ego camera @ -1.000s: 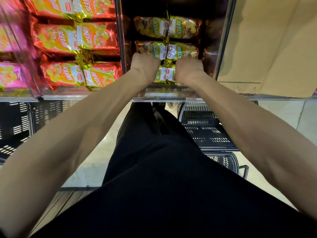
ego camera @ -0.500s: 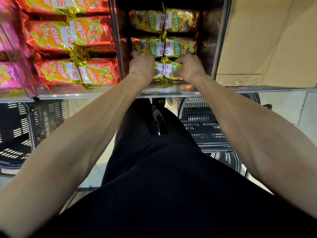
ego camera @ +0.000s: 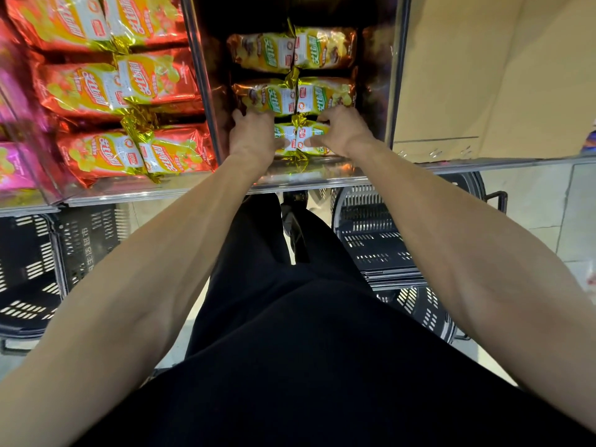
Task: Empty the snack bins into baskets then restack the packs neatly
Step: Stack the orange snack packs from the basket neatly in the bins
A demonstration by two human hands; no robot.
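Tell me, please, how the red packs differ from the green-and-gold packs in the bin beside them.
The red packs have red wrappers with orange-yellow panels; the green-and-gold packs are gold-brown with green lettering. The red packs lie untouched, slightly askew; the nearest green-and-gold packs are gripped by the left hand and right hand. Both are shiny foil, laid in paired rows.

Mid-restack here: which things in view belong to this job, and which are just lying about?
In the job: left hand and right hand, gripping the front green-label packs; green-label packs behind; clear bin; black baskets below.
Lying about: cardboard at right.
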